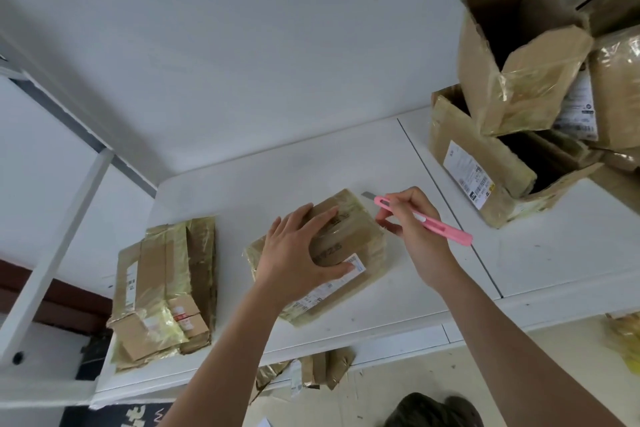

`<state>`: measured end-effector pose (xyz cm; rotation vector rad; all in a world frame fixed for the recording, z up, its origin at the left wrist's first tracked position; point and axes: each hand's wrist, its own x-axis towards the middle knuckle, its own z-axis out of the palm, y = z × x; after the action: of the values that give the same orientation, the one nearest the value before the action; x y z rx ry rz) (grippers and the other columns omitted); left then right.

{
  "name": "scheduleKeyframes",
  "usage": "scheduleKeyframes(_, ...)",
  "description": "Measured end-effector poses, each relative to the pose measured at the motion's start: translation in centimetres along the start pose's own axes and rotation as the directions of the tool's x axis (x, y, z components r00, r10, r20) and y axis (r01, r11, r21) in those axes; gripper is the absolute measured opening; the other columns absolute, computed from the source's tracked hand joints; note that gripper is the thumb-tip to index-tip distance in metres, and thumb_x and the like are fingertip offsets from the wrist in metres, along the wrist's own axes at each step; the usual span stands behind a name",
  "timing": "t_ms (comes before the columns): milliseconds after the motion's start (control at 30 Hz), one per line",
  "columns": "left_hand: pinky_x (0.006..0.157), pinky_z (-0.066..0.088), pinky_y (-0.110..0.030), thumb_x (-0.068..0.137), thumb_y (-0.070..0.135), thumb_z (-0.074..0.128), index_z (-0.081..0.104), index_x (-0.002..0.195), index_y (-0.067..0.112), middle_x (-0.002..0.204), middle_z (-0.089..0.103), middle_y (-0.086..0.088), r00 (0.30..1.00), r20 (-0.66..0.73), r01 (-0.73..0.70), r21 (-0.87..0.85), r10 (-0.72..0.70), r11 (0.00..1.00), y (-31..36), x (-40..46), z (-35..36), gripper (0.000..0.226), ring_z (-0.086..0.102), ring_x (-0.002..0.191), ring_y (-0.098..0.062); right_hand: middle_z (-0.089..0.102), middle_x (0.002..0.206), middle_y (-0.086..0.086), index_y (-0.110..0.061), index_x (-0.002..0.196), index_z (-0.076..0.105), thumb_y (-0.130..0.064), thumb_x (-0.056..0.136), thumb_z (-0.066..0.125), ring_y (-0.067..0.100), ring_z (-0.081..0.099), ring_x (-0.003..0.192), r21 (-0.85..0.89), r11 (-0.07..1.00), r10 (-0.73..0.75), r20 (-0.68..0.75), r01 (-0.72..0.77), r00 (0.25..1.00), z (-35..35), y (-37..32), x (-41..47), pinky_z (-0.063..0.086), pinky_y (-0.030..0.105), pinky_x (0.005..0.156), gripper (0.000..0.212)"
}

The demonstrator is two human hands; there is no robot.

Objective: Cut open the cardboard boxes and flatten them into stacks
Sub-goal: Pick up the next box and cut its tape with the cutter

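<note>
White table (pixel 346 156), left hand (pixel 298 253) presses box (pixel 363 236).

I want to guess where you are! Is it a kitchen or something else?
Not a kitchen; probably a packing or storage room. A white table holds a taped box, a flattened stack and opened boxes with shipping labels.
</note>
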<state>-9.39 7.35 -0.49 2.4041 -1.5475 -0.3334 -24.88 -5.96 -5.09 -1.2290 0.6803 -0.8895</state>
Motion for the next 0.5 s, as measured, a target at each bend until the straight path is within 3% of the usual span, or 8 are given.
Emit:
scheduleKeyframes(133,0.121,0.005,-0.032,0.068,0.072,0.070,0.030,0.145,0.053,0.157,0.025,0.013,0.999,-0.019,-0.032,-0.002,0.032,0.999,-0.34,-0.22,0.11,0.089,0.023,0.142,-0.009,0.064,0.083,0.013,0.001,0.090,0.056,-0.012,0.099,0.054,0.016,0.066,0.084,-0.032,0.999,0.042,0.059,-0.040,0.997,0.44,-0.18,0.77,0.055,0.028,0.074,0.015)
scheduleKeyframes(333,0.119,0.001,-0.029,0.067,0.073,0.069,0.031,0.144,0.053,0.157,0.026,0.012,0.999,-0.024,-0.044,-0.003,0.044,0.999,-0.50,-0.32,0.24,0.089,0.022,0.143,-0.008,0.062,0.074,0.003,0.002,0.091,0.055,-0.011,0.099,0.053,0.013,0.064,0.077,-0.052,0.998,0.039,0.052,-0.036,0.998,0.58,-0.26,0.85,0.053,0.023,0.067,0.016)
scheduleKeyframes(500,0.120,0.000,-0.030,0.067,0.074,0.069,0.031,0.144,0.053,0.157,0.026,0.013,0.999,-0.017,-0.040,-0.007,0.039,0.999,-0.48,-0.34,0.25,0.088,0.022,0.143,-0.008,0.061,0.074,0.003,-0.006,0.086,0.053,-0.010,0.101,0.050,0.011,0.064,0.079,-0.034,0.999,0.027,0.009,-0.027,1.000,0.93,-0.05,0.41,0.054,0.022,0.068,0.016)
